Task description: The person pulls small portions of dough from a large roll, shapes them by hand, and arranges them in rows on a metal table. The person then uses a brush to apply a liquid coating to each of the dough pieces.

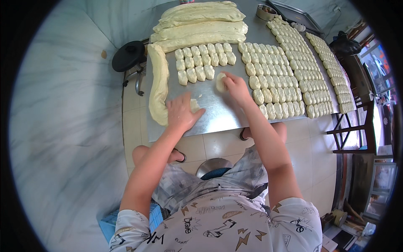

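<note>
A long dough rope [158,78] runs down the left side of the metal table and bends toward me at its near end. My left hand [182,111] lies over that end, thumb spread away from the fingers. A bit of dough [194,105] shows between thumb and forefinger; how firmly the hand grips is hidden. Between the fingers of my right hand [234,86] is a small dough piece [221,82], just above the table. It is beside a short row of dough pieces [200,73], with two fuller rows behind.
Thick dough logs [201,26] lie at the back of the steel table [214,119]. Blocks of dough pieces [270,75] fill its right side. A round metal bowl [266,12] and a tray [296,14] stand behind. A black stool [129,56] is at left, by the marble-patterned wall.
</note>
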The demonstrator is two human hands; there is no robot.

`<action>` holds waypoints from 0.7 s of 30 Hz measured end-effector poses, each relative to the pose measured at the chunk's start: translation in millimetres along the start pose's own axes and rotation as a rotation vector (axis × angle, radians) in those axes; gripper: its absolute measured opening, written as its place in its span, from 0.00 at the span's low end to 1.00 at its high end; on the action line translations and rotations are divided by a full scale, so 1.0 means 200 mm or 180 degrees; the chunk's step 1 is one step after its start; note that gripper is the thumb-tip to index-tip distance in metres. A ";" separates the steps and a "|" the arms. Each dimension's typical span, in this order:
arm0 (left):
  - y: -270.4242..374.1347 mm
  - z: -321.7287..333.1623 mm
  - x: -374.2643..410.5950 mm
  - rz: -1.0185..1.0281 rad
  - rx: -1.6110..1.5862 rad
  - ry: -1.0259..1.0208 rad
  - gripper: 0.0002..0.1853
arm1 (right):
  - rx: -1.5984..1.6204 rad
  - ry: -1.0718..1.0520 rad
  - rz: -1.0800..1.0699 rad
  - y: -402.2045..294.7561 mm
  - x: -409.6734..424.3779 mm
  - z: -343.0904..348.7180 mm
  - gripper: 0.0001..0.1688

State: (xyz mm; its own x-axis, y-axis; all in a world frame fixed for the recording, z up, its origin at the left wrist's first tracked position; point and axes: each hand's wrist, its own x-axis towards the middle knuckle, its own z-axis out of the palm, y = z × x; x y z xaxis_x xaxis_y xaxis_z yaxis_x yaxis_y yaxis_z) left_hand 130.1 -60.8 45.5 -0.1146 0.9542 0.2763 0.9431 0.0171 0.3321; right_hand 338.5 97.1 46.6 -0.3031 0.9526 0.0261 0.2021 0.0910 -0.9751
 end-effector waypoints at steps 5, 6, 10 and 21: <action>-0.15 -0.04 -0.13 0.0364 0.0784 -0.0268 0.44 | -0.0918 0.0337 0.0090 -0.05 0.32 0.09 0.25; -0.13 -0.02 -0.11 0.0360 0.0702 -0.0361 0.44 | -0.1136 0.0441 0.0112 0.04 0.39 0.11 0.26; -0.12 0.03 -0.05 0.0326 0.0686 -0.0287 0.39 | -0.1540 0.0627 0.0328 0.18 0.48 0.26 0.28; -0.11 0.03 -0.01 -0.0026 -0.0841 -0.0310 0.40 | -0.0612 -0.0048 -0.0080 -0.07 -0.30 0.53 0.27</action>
State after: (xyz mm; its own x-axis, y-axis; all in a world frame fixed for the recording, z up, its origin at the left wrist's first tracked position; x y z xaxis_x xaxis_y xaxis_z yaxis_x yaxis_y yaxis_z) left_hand 111.0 -61.7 32.4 -0.0792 0.9788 0.1889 0.8267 -0.0414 0.5611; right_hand 255.8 7.3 36.0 -0.3240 0.9450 0.0451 0.3681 0.1698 -0.9141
